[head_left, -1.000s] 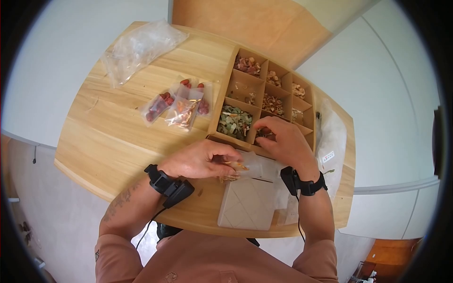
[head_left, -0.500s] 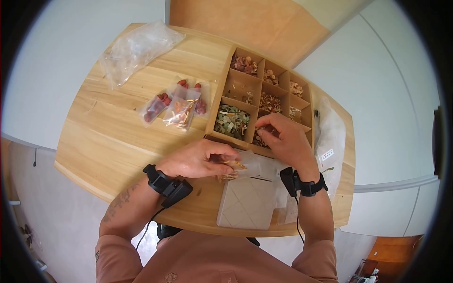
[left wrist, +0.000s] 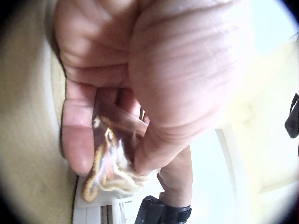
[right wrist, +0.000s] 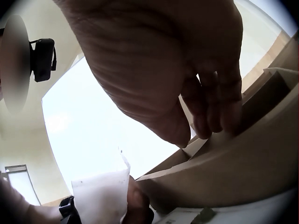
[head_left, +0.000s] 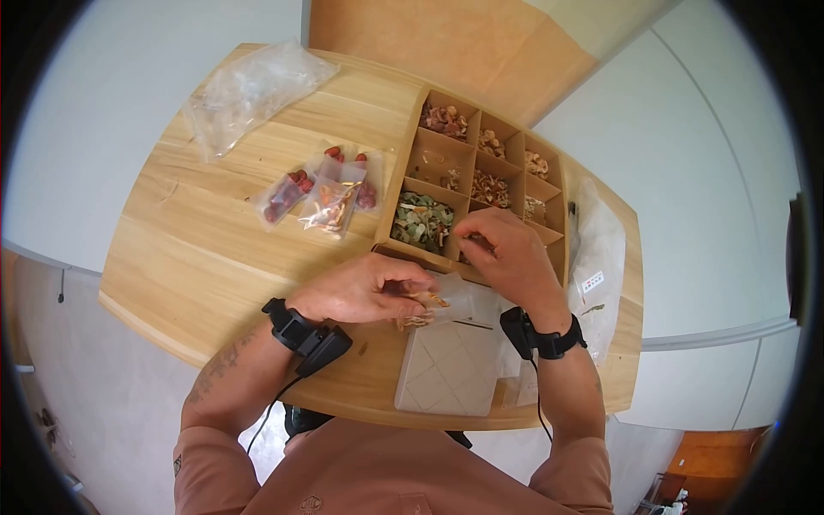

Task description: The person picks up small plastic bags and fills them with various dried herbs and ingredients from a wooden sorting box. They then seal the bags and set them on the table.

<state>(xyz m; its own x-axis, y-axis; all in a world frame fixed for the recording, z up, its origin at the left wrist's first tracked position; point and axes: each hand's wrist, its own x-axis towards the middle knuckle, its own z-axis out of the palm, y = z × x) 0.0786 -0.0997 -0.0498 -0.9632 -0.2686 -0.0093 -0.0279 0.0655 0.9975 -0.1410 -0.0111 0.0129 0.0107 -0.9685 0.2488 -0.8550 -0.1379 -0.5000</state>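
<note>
Two hands at work on the counter (head_left: 197,249): the left hand (head_left: 365,292) pinches a small clear bag (head_left: 442,302) of dried slices just in front of the divided box (head_left: 549,225), while the right hand (head_left: 506,253) dips curled fingers into a near compartment, its grip hidden.

Light wooden surface (head_left: 197,249) with rounded edges, daylit. Pale floor (head_left: 94,103) around it. Brown panel (head_left: 481,43) behind; white partitions (head_left: 721,189) at right.
</note>
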